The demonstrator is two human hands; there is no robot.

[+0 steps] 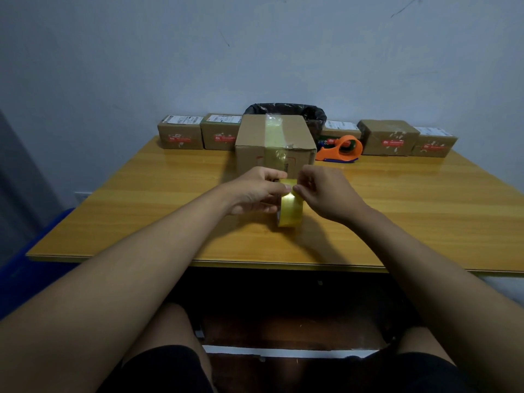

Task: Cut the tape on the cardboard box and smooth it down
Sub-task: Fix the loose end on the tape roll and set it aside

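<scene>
A brown cardboard box [252, 137] stands in the middle of the wooden table [141, 211]. A clear yellowish tape strip [274, 137] runs over its top and down its front face. Just in front of the box, a roll of yellowish tape [290, 207] stands upright on its edge on the table. My left hand [255, 191] grips the roll from the left, thumb on its top. My right hand [326, 191] pinches the tape at the top of the roll with thumb and forefinger.
An orange tape dispenser [340, 150] lies right of the box. Several small labelled parcels [181, 133] line the table's back edge on both sides. A black-bagged bin [309, 114] stands behind the box. The wall is close behind.
</scene>
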